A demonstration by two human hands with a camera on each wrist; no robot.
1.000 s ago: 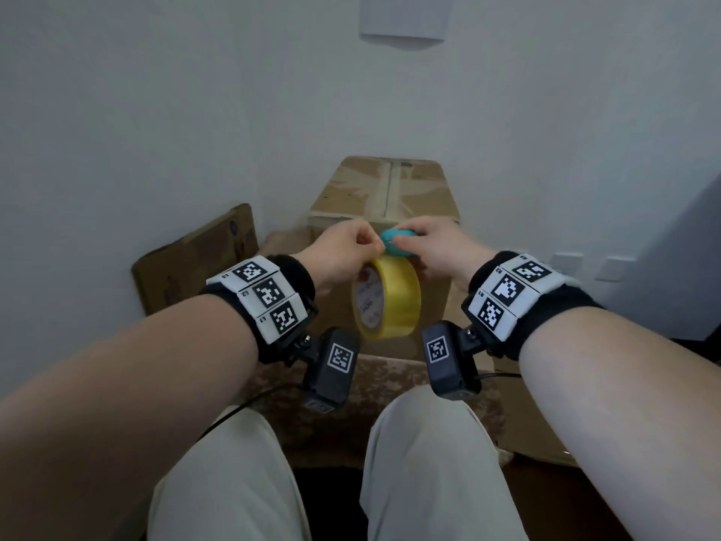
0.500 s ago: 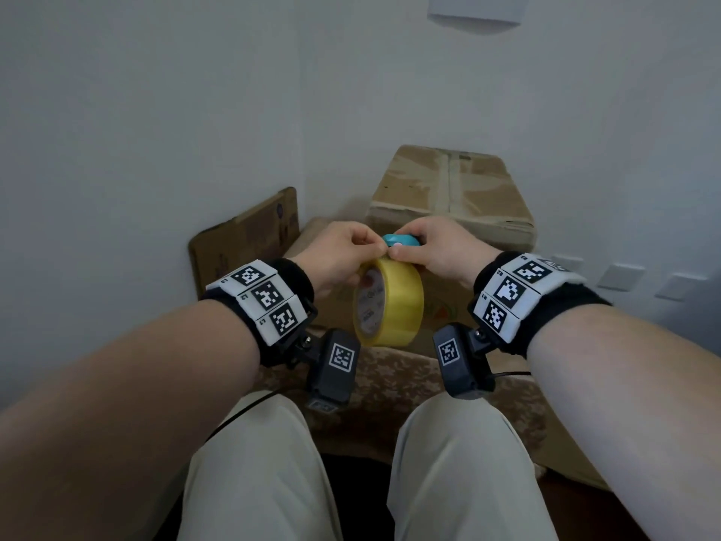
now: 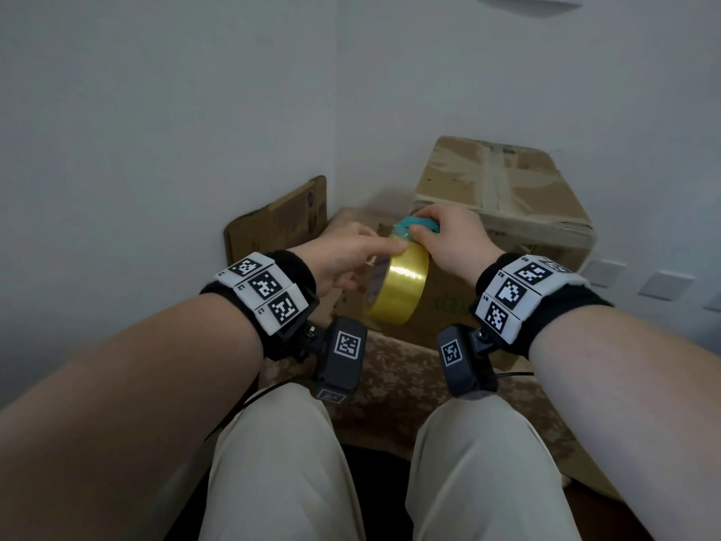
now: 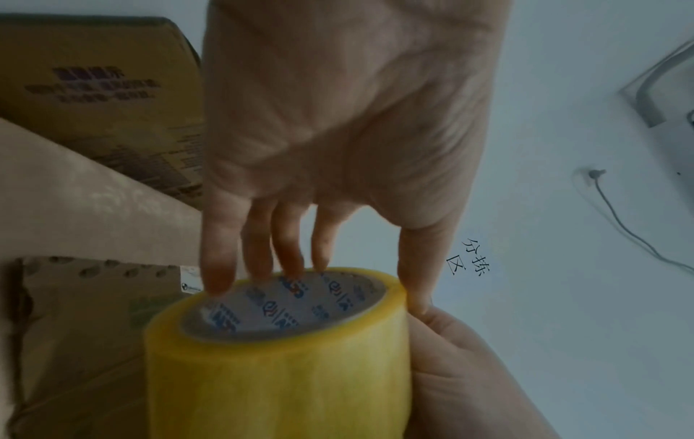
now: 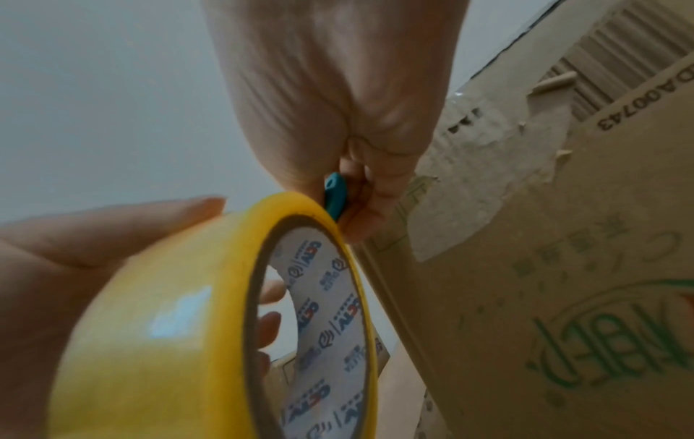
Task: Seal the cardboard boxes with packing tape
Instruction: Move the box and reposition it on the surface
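A yellow roll of packing tape (image 3: 398,287) hangs upright above my knees. My left hand (image 3: 364,261) holds it, fingers (image 4: 259,255) inside the printed core and thumb on the outer face. My right hand (image 3: 437,238) grips a small teal cutter (image 3: 419,225) pressed against the top rim of the roll (image 5: 169,326); the wrist view shows the cutter (image 5: 332,197) in its curled fingers. Behind the hands stands a tall cardboard box (image 3: 503,197) with old tape along its top seam. A lower box (image 3: 409,369) lies in front of it, at my knees.
A flattened piece of cardboard (image 3: 277,224) leans against the wall at the left. Both boxes sit in a white-walled corner. Wall sockets (image 3: 667,285) are at the right. My legs in light trousers (image 3: 281,462) fill the bottom of the head view.
My left hand has gone from a fist pinching at the top of the roll to fingers through the core and thumb stretched over it. My head has turned left, so the boxes appear further right.
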